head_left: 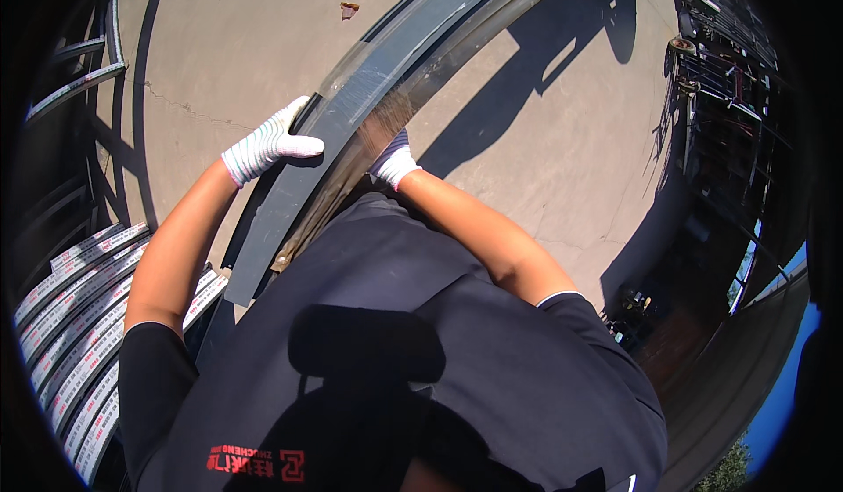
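Note:
A long dark-grey profile [430,31] slants from beside my body up to the far right. Clear, crinkled plastic film [307,228] runs along its right side. My left hand [270,148], in a white striped knit glove, grips the profile's left edge, thumb across the top and the other fingers mostly hidden beyond the edge. On the opposite side my right hand [397,162], gloved alike, supports the profile from below; its fingers are largely covered by the profile and film.
Several stacked bars with printed white film [83,325] lie at the left. A metal rack [79,79] stands beyond them. On the concrete floor [219,44] lies a small brown scrap [349,10]. More racks with metal pieces [720,79] line the right side.

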The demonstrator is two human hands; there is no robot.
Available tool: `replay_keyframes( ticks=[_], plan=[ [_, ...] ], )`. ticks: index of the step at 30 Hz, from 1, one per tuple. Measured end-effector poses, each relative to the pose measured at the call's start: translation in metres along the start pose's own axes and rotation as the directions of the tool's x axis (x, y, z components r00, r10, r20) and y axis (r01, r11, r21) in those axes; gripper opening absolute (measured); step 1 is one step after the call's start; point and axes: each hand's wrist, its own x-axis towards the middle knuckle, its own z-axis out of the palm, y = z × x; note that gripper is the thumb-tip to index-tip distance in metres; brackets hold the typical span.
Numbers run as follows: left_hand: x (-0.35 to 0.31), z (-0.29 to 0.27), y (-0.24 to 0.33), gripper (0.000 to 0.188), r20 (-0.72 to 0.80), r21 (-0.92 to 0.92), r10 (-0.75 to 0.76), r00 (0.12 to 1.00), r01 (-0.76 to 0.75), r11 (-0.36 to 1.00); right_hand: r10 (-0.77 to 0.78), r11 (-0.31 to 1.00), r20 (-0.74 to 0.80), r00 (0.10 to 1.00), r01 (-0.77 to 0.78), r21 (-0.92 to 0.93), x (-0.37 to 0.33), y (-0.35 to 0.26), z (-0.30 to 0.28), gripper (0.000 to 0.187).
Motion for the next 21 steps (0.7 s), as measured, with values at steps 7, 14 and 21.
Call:
replay_keyframes(
  ticks=[7, 14, 21],
  plan=[
    [0.045, -0.003, -0.058, 0.035, -0.009, -0.562, -0.159, 0.987, 0.127, 0.817, -0.110, 0.994, 0.032, 0.993, 0.109, 0.018, -0.004, 0.012, 0.031, 0.035],
    [0.078, -0.004, -0.086, 0.028, -0.019, -0.501, -0.117, 0.993, 0.092, 0.861, -0.149, 0.989, 0.019, 0.989, 0.149, -0.018, -0.007, 0.013, 0.025, 0.040],
    [0.074, -0.015, -0.055, 0.028, -0.282, 0.035, -0.103, 0.954, 0.117, 0.992, 0.033, 0.980, 0.709, 0.705, -0.162, 0.115, -0.022, -0.017, -0.122, 0.041]
  ],
)
